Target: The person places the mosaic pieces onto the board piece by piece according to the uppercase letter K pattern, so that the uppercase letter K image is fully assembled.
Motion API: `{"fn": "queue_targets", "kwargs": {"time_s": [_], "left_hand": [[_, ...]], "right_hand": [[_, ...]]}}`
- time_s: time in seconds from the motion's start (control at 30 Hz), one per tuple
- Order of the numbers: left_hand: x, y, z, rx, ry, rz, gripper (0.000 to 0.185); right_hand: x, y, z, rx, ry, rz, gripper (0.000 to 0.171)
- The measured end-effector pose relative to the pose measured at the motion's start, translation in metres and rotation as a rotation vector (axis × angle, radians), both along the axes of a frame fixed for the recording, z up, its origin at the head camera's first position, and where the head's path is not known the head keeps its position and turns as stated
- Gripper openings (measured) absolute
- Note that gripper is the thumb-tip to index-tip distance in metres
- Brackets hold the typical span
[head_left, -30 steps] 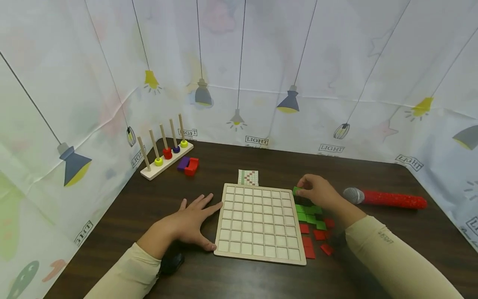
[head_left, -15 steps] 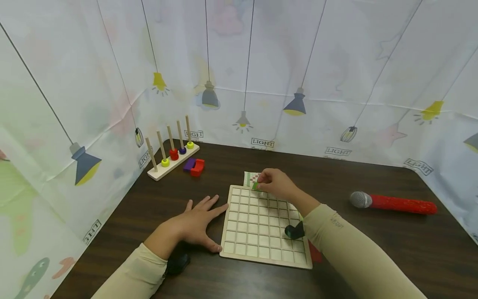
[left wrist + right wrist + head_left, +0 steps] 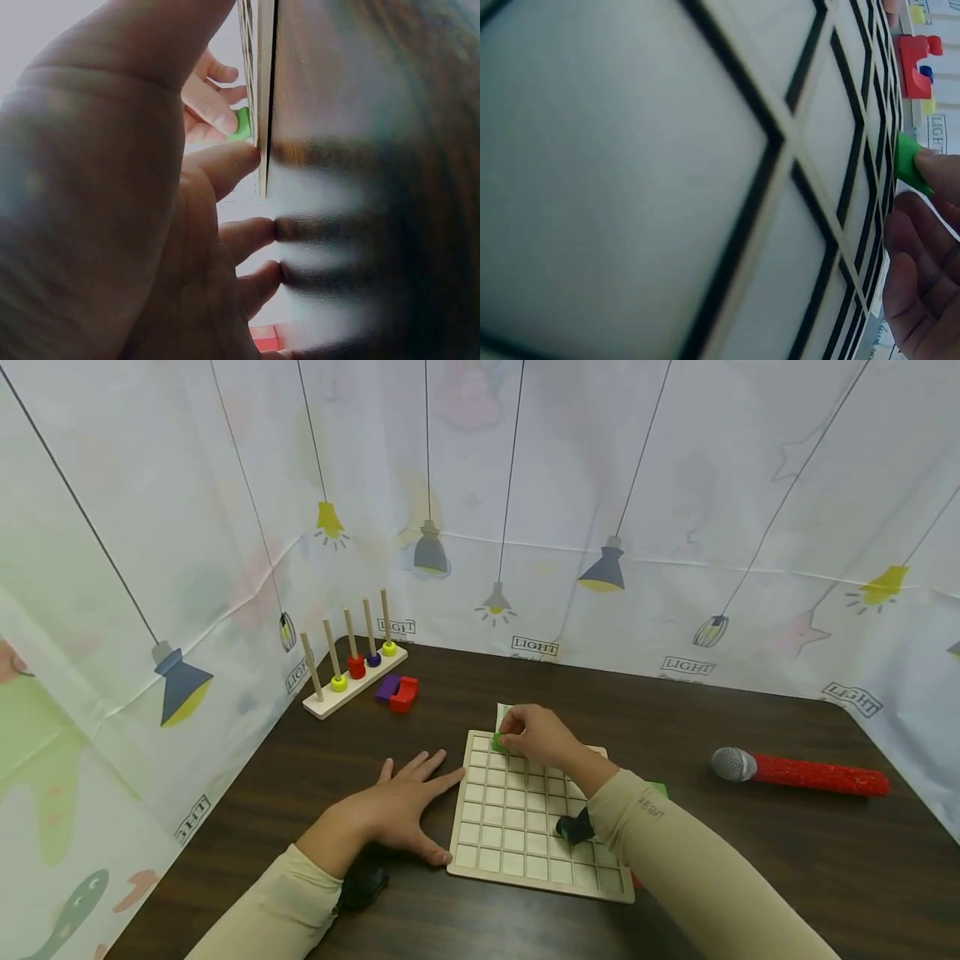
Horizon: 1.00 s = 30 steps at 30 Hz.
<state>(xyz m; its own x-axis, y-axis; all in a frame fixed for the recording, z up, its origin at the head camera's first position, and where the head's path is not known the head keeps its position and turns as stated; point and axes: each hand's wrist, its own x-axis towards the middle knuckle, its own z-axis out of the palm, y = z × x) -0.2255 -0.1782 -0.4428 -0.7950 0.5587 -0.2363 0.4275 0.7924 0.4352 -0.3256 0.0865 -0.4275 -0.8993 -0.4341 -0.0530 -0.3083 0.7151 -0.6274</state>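
A pale wooden grid board (image 3: 504, 842) lies on the dark table. My right hand (image 3: 546, 737) pinches a small green square tile (image 3: 498, 743) at the board's far edge, over a cell in the top row near the left corner. In the right wrist view the green tile (image 3: 910, 161) stands tilted between thumb and finger, its lower edge right at the grid. My left hand (image 3: 390, 814) spreads its straight fingers along the board's left side, thumb and index fingertip touching the edge. A printed pattern card (image 3: 503, 713) behind the board is mostly hidden by the right hand.
Green tiles (image 3: 659, 788) show partly beyond my right sleeve. A red microphone (image 3: 802, 772) lies to the right. At the back left stand a peg rack (image 3: 352, 685) with coloured rings, a red block (image 3: 403, 695) and a purple block (image 3: 387, 687).
My right hand has picked up a green tile from the pile right of the board, carried it left across the far edge, and lowered it toward the top-left cells. The left hand stays put.
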Motion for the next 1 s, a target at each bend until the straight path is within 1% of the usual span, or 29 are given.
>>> {"fn": "queue_targets", "kwargs": {"time_s": [0.3,0.43,0.57,0.67,0.83,1.0], "left_hand": [[0.001,0.0,0.0,0.014,-0.001,-0.001,0.118],[0.001,0.0,0.001,0.016,0.002,-0.002,0.117],[0.001,0.001,0.001,0.012,0.002,-0.003,0.117],[0.001,0.002,0.001,0.011,0.006,-0.008,0.117],[0.001,0.002,0.0,0.016,0.01,-0.017,0.118],[0.0,0.0,-0.001,0.009,0.008,-0.011,0.118]], "right_hand": [[0.004,-0.005,-0.003,0.128,0.046,-0.005,0.021],[0.007,-0.005,-0.001,0.168,0.089,0.029,0.027],[0.01,0.002,0.0,0.179,0.136,0.07,0.034],[0.012,0.014,0.002,0.171,0.136,0.086,0.036],[0.018,0.047,0.009,0.137,0.093,0.087,0.038],[0.032,0.088,0.015,0.131,0.077,0.059,0.039]]}}
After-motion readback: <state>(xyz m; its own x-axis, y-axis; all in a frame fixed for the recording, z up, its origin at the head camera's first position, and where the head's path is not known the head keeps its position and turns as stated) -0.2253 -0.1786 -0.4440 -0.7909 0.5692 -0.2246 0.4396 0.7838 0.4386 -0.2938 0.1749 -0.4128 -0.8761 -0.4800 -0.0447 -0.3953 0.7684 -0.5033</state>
